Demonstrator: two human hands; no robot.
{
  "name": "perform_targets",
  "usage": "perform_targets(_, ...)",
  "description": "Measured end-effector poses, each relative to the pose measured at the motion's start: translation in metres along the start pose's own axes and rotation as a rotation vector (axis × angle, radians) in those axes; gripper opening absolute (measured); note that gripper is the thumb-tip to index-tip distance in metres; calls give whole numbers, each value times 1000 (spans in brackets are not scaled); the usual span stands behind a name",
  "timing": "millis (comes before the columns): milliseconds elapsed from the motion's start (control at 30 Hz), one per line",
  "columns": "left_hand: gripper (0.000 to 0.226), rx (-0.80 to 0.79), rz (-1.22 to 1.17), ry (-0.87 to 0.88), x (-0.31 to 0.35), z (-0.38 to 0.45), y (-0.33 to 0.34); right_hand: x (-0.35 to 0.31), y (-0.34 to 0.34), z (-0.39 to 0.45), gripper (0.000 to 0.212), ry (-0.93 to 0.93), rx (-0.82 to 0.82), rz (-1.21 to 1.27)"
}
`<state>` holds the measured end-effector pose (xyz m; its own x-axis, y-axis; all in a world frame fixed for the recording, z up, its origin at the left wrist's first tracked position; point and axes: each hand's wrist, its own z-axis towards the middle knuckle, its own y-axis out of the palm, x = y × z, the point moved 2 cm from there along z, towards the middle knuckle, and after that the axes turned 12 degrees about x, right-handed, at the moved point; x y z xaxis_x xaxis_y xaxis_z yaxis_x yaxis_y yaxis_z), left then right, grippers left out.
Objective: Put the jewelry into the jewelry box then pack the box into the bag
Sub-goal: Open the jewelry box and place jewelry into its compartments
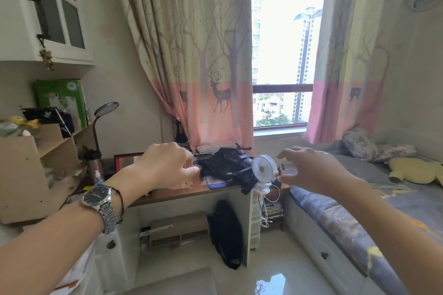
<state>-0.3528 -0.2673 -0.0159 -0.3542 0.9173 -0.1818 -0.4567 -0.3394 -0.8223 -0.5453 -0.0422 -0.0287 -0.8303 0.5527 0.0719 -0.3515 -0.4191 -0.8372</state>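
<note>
Reaching over the desk (182,193), left hand (165,165) pinches something thin; right hand (309,170) spread, unladen.

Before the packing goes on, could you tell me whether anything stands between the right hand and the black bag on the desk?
Yes: the white clip fan at the desk's right edge stands between the right hand and the black bag.

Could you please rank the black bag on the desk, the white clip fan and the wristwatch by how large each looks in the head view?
Largest to smallest, as they look:
1. black bag
2. white clip fan
3. wristwatch, dial only; with its metal band it rivals the fan, and nearness to the camera inflates it, so ranks 2 and 3 are unsure.
</note>
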Motion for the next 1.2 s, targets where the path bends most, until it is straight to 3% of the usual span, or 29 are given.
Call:
perform_targets(433,35,-48,-69,48,26,136,138,107,102,77,49,50,-30,-7)
perform_targets(733,34,-198,-92,-218,66,208,225,212,206,163,53,-173,-131,26)
perform_targets(833,33,-178,-92,-280,81,224,234,235,224,187,53,-223,-140,90)
perform_targets(1033,29,-134,-31,-394,76,240,235,241,257,231,47,-340,-122,172)
perform_targets(1200,30,-187,6,-478,47,243,254,219,294,260,50,-407,-126,231)
